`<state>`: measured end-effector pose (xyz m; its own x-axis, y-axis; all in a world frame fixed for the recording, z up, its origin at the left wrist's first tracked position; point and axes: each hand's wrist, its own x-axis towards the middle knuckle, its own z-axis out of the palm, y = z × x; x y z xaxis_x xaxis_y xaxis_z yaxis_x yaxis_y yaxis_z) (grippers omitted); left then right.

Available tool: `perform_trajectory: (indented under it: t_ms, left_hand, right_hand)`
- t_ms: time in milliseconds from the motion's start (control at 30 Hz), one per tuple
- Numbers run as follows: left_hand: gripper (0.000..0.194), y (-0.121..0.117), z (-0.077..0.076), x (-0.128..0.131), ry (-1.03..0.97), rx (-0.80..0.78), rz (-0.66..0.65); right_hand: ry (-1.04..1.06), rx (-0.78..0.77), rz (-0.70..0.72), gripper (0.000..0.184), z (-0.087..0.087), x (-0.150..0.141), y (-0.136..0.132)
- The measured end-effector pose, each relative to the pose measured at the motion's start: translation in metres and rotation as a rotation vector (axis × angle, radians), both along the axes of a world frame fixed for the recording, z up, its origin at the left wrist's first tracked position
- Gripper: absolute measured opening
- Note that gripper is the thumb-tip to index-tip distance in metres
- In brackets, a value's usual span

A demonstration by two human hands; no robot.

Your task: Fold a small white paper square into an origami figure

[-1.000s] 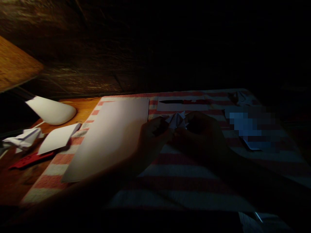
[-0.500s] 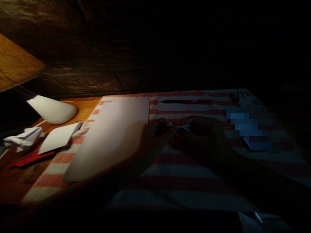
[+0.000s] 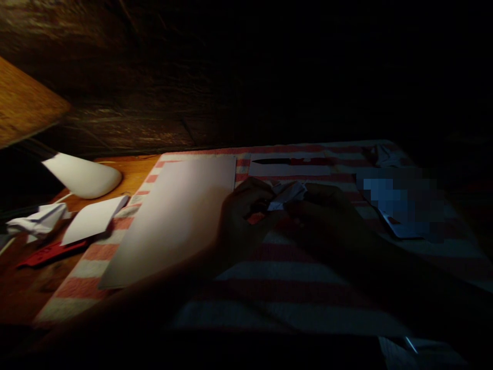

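A small folded piece of white paper (image 3: 288,194) is held up between my two hands over the striped cloth. My left hand (image 3: 246,210) grips its left side, thumb and fingers curled round the edge. From the right, my right hand (image 3: 323,210) pinches the other side; deep shadow hides most of its fingers. Just left of my left hand lies a stack of large white sheets (image 3: 173,216). Beyond my hands, a knife (image 3: 288,161) with a dark blade and red handle rests on a white sheet (image 3: 265,170).
A red-and-white striped cloth (image 3: 123,223) covers the table. At left stand a white lamp base (image 3: 87,176), folded white paper (image 3: 40,221), a curved white sheet (image 3: 94,221) and a red object (image 3: 52,254). A blurred-out phone-like device (image 3: 400,205) lies right, with crumpled paper (image 3: 385,155) behind.
The folded paper has been turned, so a broader white face shows now. My left hand has opened out a little around it; both hands stay in about the same place.
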<state>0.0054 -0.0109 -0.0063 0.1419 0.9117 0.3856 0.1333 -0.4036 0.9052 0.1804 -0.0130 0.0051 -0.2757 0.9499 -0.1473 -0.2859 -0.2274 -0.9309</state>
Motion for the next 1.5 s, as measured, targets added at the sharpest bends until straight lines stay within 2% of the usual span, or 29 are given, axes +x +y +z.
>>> perform_trajectory:
  t_ms: [133,433,600,800,900,1000,1200,1367,1500]
  left_hand:
    - [0.013,0.0,-0.002,-0.002,0.031,0.093,0.002]
    - [0.014,0.001,-0.004,-0.004,0.092,0.186,0.027]
    - [0.011,0.0,-0.001,-0.003,0.078,0.172,0.04]
    - [0.01,0.001,-0.002,-0.001,0.005,0.041,0.058]
    - [0.009,0.002,-0.005,-0.001,-0.003,0.078,0.063]
    - [0.01,0.001,-0.004,-0.001,-0.017,0.122,0.047]
    - [0.007,-0.003,0.004,0.0,-0.112,-0.089,0.004]
    - [0.01,0.002,0.002,0.0,-0.226,-0.256,-0.041]
    - [0.006,0.009,-0.002,-0.001,-0.427,-0.555,-0.107]
  right_hand:
    - [0.044,-0.031,0.005,0.007,0.001,-0.002,0.0]
    - [0.088,-0.051,0.03,0.009,-0.001,-0.003,0.002]
    - [0.109,-0.064,0.021,0.014,0.001,-0.003,0.0]
    - [0.111,0.005,0.027,0.017,-0.001,-0.003,-0.001]
    - [0.03,0.116,0.043,0.022,-0.003,-0.001,-0.001]
    - [-0.053,0.189,0.015,0.018,-0.002,0.0,-0.001]
    - [-0.003,0.141,0.02,0.014,-0.002,-0.004,-0.003]
    - [0.063,0.161,0.02,0.011,-0.008,-0.004,-0.001]
    - [0.017,0.167,0.047,0.032,-0.011,0.0,0.002]
